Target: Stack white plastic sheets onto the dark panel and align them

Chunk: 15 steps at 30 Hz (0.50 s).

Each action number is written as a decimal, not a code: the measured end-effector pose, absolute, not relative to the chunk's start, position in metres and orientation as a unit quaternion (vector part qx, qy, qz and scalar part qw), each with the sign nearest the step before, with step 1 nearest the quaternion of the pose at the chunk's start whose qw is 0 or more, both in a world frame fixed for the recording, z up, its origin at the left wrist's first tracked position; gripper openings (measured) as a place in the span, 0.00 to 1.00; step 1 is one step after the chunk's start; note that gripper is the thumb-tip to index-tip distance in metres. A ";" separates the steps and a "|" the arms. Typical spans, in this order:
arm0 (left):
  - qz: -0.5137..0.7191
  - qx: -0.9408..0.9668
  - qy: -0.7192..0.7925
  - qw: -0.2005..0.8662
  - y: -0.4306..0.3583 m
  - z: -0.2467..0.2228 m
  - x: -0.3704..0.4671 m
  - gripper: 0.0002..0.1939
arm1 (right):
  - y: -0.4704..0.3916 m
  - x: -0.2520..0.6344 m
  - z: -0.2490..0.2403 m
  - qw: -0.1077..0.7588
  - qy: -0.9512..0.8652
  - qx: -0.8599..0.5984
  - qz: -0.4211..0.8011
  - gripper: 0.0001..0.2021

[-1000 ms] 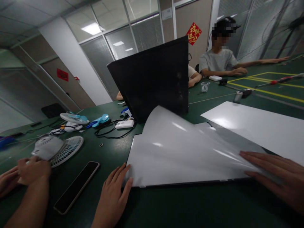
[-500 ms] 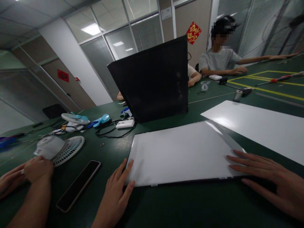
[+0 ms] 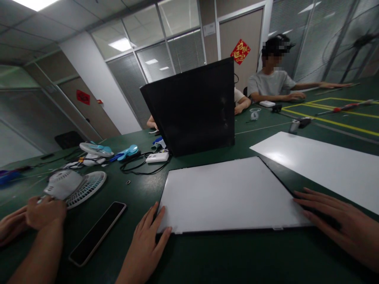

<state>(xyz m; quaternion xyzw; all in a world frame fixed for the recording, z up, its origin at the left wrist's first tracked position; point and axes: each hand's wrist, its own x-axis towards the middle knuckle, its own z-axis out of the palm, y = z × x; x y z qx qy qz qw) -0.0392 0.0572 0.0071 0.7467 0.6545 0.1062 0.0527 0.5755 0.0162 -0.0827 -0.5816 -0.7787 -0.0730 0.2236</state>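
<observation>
Both flat, wide-open hands, left hand (image 3: 146, 246) and right hand (image 3: 340, 227), touch the unmarked white panel (image 3: 227, 195).

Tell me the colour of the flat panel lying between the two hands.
White, with a thin dark edge, clearest in the head view: the flat panel.

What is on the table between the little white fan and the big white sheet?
A dark phone lies flat on the green table, between the fan and the sheet. The left hand rests beside it at the sheet's corner, seen in the head view.
</observation>
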 end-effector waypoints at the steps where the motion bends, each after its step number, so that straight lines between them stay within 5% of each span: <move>1: 0.107 0.748 0.653 0.049 0.057 0.006 -0.039 0.34 | 0.016 0.576 -0.084 0.213 -0.783 -0.579 -0.078 0.22; 15: 0.107 0.755 0.646 0.038 0.057 0.003 -0.042 0.34 | 0.013 0.574 -0.081 0.209 -0.786 -0.576 -0.086 0.24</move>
